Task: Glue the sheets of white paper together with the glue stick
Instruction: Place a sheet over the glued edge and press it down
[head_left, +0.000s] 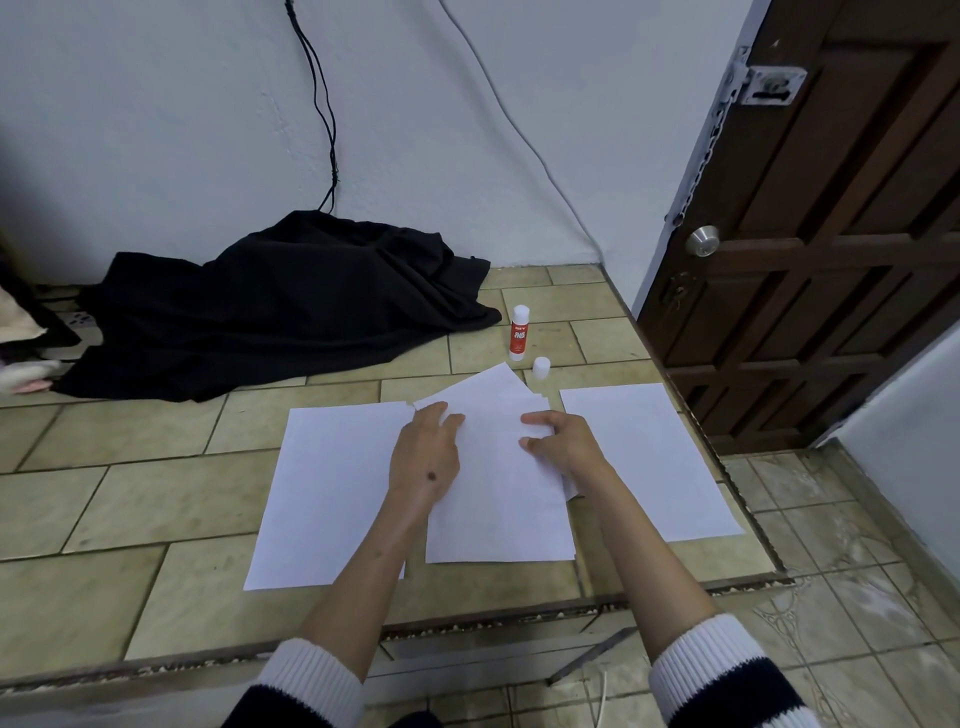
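Three groups of white paper lie on a tiled ledge: one sheet at the left, a slightly fanned stack in the middle, and one sheet at the right. My left hand presses flat on the left edge of the middle stack. My right hand pinches the stack's top sheet near its right edge with curled fingers. A red and white glue stick stands upright behind the papers, uncapped. Its white cap stands beside it.
A black cloth is heaped at the back left against the wall, with cables hanging above it. A brown door stands at the right. The ledge drops off at its front and right edges onto a lower tiled floor.
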